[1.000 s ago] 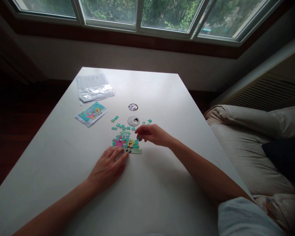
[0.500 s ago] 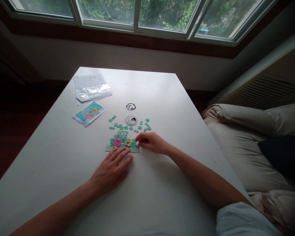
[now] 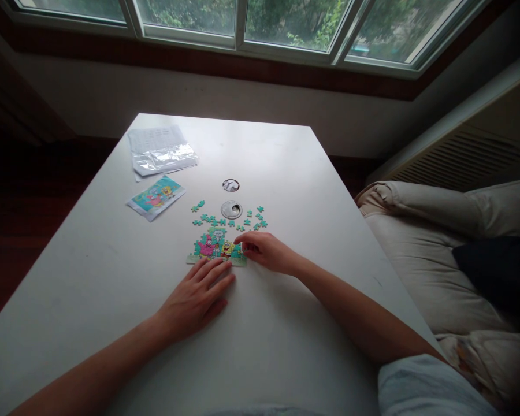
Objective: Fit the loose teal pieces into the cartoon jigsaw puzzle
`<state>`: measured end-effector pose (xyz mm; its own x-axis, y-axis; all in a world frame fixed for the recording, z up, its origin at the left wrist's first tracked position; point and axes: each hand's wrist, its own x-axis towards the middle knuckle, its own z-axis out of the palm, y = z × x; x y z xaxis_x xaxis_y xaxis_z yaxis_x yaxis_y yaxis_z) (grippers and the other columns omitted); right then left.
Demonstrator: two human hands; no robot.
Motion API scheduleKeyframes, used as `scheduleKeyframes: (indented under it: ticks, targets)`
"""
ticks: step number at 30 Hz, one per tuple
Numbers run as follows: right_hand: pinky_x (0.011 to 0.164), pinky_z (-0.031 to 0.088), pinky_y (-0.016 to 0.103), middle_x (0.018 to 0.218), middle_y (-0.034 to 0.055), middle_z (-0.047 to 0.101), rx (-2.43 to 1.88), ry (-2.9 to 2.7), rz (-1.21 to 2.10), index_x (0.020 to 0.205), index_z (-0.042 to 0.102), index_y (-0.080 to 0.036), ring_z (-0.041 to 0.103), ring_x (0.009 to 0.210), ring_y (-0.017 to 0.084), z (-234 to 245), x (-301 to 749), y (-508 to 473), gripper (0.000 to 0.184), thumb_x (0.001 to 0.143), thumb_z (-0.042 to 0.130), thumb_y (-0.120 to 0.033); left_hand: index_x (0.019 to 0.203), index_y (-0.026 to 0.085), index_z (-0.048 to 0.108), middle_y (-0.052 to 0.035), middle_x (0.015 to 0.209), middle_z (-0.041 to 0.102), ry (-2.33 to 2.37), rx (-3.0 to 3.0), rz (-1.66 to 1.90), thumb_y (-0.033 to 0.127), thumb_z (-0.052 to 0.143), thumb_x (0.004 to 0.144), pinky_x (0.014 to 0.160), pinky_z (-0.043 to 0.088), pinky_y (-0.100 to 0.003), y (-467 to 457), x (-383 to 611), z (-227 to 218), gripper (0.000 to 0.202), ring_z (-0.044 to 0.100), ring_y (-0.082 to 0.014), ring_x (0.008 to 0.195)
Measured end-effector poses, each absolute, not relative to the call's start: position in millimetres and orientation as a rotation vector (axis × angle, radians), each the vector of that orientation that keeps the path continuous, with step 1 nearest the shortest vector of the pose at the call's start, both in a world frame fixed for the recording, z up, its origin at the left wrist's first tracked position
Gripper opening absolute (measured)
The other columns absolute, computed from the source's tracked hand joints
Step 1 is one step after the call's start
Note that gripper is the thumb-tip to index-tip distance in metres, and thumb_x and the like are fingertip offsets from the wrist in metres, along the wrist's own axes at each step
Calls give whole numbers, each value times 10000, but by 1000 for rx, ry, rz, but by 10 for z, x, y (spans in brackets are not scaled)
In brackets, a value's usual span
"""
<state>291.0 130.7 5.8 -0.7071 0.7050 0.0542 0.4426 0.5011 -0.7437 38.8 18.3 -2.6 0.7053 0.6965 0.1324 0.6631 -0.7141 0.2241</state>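
A small, partly assembled cartoon jigsaw puzzle [image 3: 216, 248] lies on the white table [image 3: 286, 323]. My left hand [image 3: 197, 297] lies flat just below it, fingers stretched out, fingertips touching the puzzle's lower edge. My right hand [image 3: 264, 249] rests at the puzzle's right edge, fingers curled, index fingertip pressing on the upper right part. Whether a piece is under that fingertip I cannot make out. Several loose teal pieces [image 3: 251, 219] lie scattered just beyond the puzzle.
A picture card [image 3: 156, 196] and a clear plastic bag on a printed sheet [image 3: 161, 151] lie at the far left. A round cable hole [image 3: 230, 185] and its cap [image 3: 231, 209] sit mid-table. A beige cushioned seat [image 3: 442, 254] stands to the right, windows behind.
My right hand came down from above the loose pieces to the puzzle's right edge and now presses there. My left hand slid slightly right along the lower edge.
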Motion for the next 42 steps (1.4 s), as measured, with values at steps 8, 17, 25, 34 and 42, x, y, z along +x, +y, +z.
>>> scheduleKeyframes:
  ticks: [8, 17, 25, 34, 42]
  targets:
    - [787, 459, 244, 1109, 65, 600, -977, -2482, 873, 1166, 655, -217, 582, 855, 132, 88, 2888, 1208, 262, 930, 591, -123, 1431, 213, 527, -105, 1564, 439, 1098, 2752, 319, 289, 508, 995, 1219, 294, -566, 179, 388, -25, 443, 368, -306, 1459]
    - [888, 437, 314, 1081, 83, 608, -939, -2520, 735, 1151, 659, -216, 545, 1015, 200, 50, 2902, 1221, 252, 919, 615, -131, 1434, 212, 521, -105, 1567, 435, 1096, 2748, 312, 289, 504, 996, 1221, 296, -561, 184, 385, -14, 445, 357, -299, 1466]
    - [854, 420, 299, 999, 64, 604, -990, -2501, 731, 1044, 657, -192, 529, 947, 192, 62, 2902, 1235, 214, 850, 639, -106, 1427, 214, 532, -107, 1555, 450, 1090, 2711, 342, 282, 519, 986, 1225, 293, -554, 184, 384, -12, 446, 371, -299, 1458]
    - [782, 426, 251, 931, 45, 657, -929, -2388, 883, 921, 685, -176, 568, 864, 151, 31, 3022, 1341, 228, 851, 538, -17, 1439, 217, 518, -99, 1574, 427, 1090, 2748, 305, 290, 494, 1002, 1217, 302, -557, 189, 379, -20, 444, 357, -299, 1465]
    - [744, 430, 252, 852, 40, 651, -876, -2431, 854, 912, 726, -189, 564, 808, 153, 1, 3054, 1368, 237, 836, 561, -37, 1455, 229, 505, -92, 1578, 422, 1087, 2750, 309, 288, 496, 1002, 1223, 292, -551, 193, 379, -23, 457, 347, -297, 1473]
